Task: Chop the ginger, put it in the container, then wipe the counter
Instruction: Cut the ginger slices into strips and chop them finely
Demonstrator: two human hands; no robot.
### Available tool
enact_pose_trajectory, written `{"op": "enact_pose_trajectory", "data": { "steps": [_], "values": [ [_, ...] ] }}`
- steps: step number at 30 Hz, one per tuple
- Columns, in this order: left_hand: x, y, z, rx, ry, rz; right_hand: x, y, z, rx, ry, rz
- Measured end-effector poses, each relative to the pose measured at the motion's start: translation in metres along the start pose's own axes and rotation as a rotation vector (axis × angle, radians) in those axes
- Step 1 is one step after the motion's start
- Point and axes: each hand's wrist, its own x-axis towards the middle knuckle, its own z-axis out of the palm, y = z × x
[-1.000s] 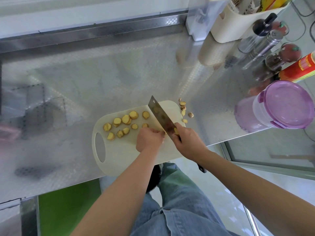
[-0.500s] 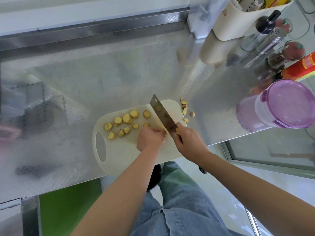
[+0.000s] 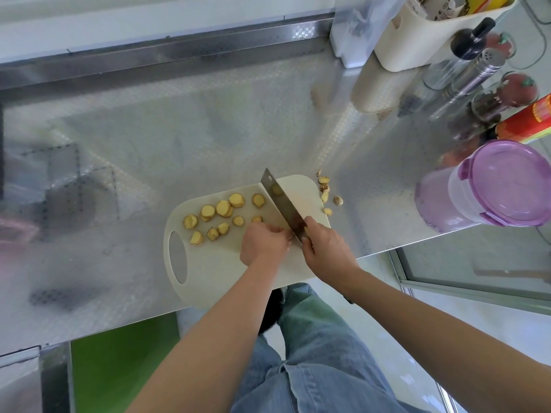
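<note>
A cream cutting board (image 3: 214,275) lies at the front edge of the steel counter (image 3: 179,138). Several yellow ginger slices (image 3: 222,208) are spread over its far left part. My right hand (image 3: 323,244) grips the handle of a cleaver (image 3: 281,204), whose blade stands across the board. My left hand (image 3: 264,242) sits curled just left of the blade, fingers bent over a ginger piece that is mostly hidden. A purple-lidded container (image 3: 492,186) stands closed at the right edge of the counter.
Ginger trimmings (image 3: 326,192) lie on the counter past the board's far right corner. A cream caddy (image 3: 423,34), glass shakers (image 3: 471,70) and a red bottle (image 3: 527,123) crowd the far right. Bare steel stretches left and behind the board.
The cleaver blade has shifted slightly while both hands stay at the same spot on the board. The slices have not moved.
</note>
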Motion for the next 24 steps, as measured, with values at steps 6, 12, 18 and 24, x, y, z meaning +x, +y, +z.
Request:
{"op": "enact_pose_trajectory", "data": {
  "steps": [6,12,18,24],
  "values": [
    [0.0012,0.0003,-0.0006,-0.003,0.002,-0.018,-0.0032,0.0030,-0.0059,0.076,0.056,-0.031],
    [0.0015,-0.0016,-0.0010,-0.027,-0.002,-0.008,-0.0058,0.0060,-0.0068,0.032,0.016,-0.044],
    [0.0026,-0.0033,-0.0003,-0.028,-0.021,0.014,-0.0083,0.0069,-0.0075,-0.005,-0.029,-0.042],
    [0.0031,-0.0048,0.0002,-0.027,-0.026,0.020,-0.0054,0.0019,-0.0065,-0.022,-0.037,-0.035]
  ]
}}
